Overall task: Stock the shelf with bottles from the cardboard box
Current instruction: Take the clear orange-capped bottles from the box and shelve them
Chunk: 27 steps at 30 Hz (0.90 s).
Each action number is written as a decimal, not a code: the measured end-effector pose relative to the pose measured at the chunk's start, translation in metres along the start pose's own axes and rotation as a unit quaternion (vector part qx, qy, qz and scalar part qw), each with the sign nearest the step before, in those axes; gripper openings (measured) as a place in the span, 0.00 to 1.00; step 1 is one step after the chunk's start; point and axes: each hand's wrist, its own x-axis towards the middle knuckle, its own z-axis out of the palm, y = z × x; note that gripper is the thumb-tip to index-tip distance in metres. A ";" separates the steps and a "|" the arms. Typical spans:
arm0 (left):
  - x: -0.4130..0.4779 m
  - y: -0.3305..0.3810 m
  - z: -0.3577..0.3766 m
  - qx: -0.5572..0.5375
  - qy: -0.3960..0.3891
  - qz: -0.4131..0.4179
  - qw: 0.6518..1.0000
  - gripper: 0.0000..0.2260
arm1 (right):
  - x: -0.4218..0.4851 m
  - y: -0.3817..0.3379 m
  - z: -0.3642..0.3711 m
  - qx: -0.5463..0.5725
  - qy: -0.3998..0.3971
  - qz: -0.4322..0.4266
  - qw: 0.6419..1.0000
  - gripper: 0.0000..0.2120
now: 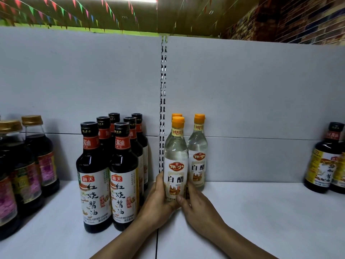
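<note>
Two bare forearms come in from the bottom edge. The left hand and right hand meet low on the front vinegar bottle, one on each side. Both are curled round its lower label and clamped on it, and the right thumb lies across the label's front.

The bottle stands upright, with clear liquid and an orange cap. It is on the white shelf, just right of the seam between two boards (the hands hide its base, so contact cannot be told).

To its left is a cluster of soy sauce bottles: six, dark, black-capped, with red neck bands, in two files running back. The front pair stands nearer than the held bottle.

Directly behind the held bottle is a second vinegar bottle, mostly hidden behind it. A third vinegar bottle stands just beside it to the right, close to the back.

At far left are gold-capped dark bottles. At far right, well apart, are yellow-labelled dark bottles.

Behind everything is a grey back panel, split by a slotted upright. Above it hang strings of coloured pennants, with a brick wall at upper right.
</note>
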 end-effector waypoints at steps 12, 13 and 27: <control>-0.014 0.025 -0.003 0.124 -0.035 -0.093 0.987 0.30 | -0.007 -0.011 -0.011 0.052 -0.009 0.012 0.999 0.27; -0.016 0.029 -0.003 0.141 -0.040 -0.096 0.985 0.28 | -0.008 -0.013 -0.013 0.058 -0.013 0.017 0.998 0.26; -0.035 0.047 -0.014 0.339 -0.078 -0.047 0.936 0.24 | -0.043 -0.049 -0.021 -0.055 -0.024 0.112 0.992 0.33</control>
